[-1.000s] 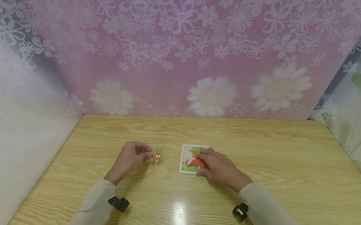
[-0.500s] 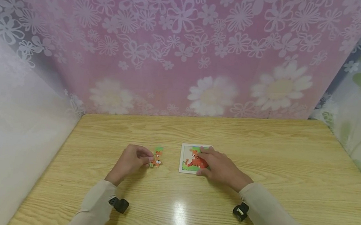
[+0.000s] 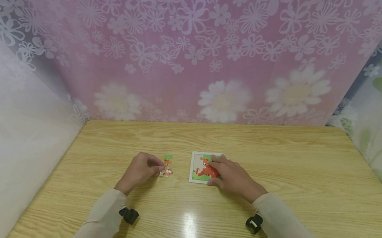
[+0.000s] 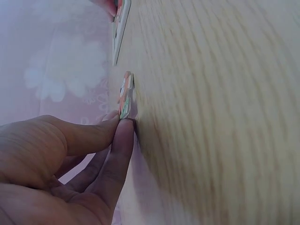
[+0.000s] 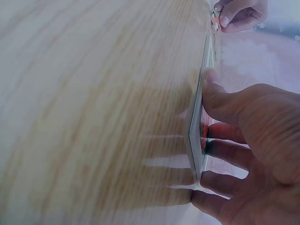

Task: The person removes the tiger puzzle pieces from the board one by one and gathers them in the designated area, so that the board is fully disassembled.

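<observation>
My left hand pinches a jigsaw piece with an orange animal face between thumb and fingertips. In the left wrist view the jigsaw piece shows edge-on, low over the table. Another green and orange piece appears just beyond it in the head view, partly covered. To the right lies a white-framed puzzle board with a tiger picture, its left part pale and unfilled. My right hand rests across the board's right side, fingers spread, thumb near its front edge. It hides that part of the picture.
Both hands work over a wood-grain table. A pink flowered cloth hangs behind its back edge, with pale cloths at either side. Each wrist carries a small black camera.
My left hand has brought the pinched piece slightly toward the table's front, uncovering more of the other piece behind it. The right hand and the board have stayed in place.
</observation>
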Demonstrator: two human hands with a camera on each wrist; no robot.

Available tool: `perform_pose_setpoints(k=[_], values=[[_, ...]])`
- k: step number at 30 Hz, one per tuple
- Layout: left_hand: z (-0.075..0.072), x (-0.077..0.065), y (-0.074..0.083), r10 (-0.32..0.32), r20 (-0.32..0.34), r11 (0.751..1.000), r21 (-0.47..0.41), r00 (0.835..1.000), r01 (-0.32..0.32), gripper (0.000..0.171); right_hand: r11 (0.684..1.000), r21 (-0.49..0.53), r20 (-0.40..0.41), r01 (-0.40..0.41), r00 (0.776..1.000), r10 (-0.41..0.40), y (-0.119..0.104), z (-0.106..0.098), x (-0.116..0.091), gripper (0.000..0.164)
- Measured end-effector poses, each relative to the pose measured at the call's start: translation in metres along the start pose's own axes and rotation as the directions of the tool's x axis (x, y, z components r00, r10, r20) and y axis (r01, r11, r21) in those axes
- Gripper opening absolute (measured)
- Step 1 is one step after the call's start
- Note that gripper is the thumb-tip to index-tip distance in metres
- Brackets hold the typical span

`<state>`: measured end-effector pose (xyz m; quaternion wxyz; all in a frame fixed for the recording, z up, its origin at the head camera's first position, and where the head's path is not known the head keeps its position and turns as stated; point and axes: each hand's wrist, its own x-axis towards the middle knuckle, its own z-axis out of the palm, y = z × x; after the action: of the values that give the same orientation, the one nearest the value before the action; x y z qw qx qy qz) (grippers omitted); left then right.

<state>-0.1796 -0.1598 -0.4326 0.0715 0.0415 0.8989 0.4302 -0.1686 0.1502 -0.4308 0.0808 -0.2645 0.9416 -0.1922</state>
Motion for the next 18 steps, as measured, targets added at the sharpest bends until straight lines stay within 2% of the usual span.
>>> perform_pose_setpoints(k=[5,18], values=[[0.0007,0.0005,0.0012,0.002,0.000,0.999,0.038,1.000,-0.002,0.004,1.000,0.000,-0.003,0.003,1.000,-0.003,0.0009,0.0012,0.0001,0.068],[0.0004,0.0033,0.0032,-0.008,0.014,0.999,0.049,1.000,0.007,0.005,1.000,0.011,-0.006,-0.006,1.000,0.006,0.0017,0.0015,-0.0011,0.068]])
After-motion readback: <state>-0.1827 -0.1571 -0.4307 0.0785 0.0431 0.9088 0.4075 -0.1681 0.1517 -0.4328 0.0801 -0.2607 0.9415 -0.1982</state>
